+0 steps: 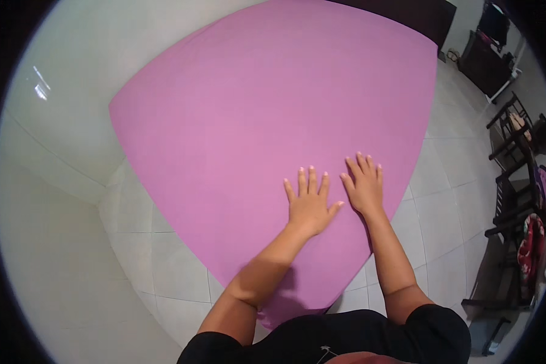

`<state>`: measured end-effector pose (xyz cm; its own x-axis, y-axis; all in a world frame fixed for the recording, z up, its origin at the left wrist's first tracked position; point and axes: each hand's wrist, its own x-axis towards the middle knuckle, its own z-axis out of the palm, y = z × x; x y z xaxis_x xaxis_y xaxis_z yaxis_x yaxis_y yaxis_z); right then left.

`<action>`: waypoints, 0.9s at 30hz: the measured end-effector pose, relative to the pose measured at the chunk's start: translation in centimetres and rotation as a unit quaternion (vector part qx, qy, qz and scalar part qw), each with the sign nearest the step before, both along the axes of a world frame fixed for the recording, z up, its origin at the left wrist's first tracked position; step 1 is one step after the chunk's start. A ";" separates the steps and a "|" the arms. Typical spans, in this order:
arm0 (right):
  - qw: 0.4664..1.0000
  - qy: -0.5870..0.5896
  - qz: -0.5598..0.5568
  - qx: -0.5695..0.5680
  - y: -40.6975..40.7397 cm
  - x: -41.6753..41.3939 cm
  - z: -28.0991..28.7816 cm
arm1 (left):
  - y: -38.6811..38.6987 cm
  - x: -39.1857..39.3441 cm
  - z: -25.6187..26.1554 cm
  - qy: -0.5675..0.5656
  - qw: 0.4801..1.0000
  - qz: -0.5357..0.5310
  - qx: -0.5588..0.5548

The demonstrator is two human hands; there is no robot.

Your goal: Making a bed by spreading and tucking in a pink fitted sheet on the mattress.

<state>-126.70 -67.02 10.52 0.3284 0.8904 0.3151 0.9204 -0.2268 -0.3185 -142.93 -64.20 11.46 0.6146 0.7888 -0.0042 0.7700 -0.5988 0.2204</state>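
Observation:
A pink fitted sheet (255, 104) is stretched over a mattress and looks mostly smooth. My left hand (310, 207) rests palm down on it, fingers spread, near the end closest to me. Just to its right, my right hand (365, 186) also lies flat on the sheet with its fingers apart, close to the right edge. Neither hand holds anything. At the near corner, below my left forearm, the cloth hangs over the edge with a few folds. My body hides part of that near end.
A dark headboard (405, 18) stands at the far end. White walls (63, 136) run along the left. Pale floor tiles (441, 182) border the bed. To the right are dark wooden chairs (514, 182) with red floral fabric (531, 245) and a dark cabinet (484, 63).

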 end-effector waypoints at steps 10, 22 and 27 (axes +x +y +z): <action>0.999 0.025 0.045 -0.010 0.2 0.7 0.3 | 0.6 0.4 -0.6 -0.034 0.999 0.004 0.033; 0.932 -0.029 0.354 -0.071 -2.7 3.3 0.3 | -0.7 0.4 -0.6 -0.028 0.989 0.013 0.143; 0.937 -0.030 0.348 -0.015 -1.7 4.1 -0.8 | -3.0 1.8 -1.4 -0.023 0.989 0.092 0.117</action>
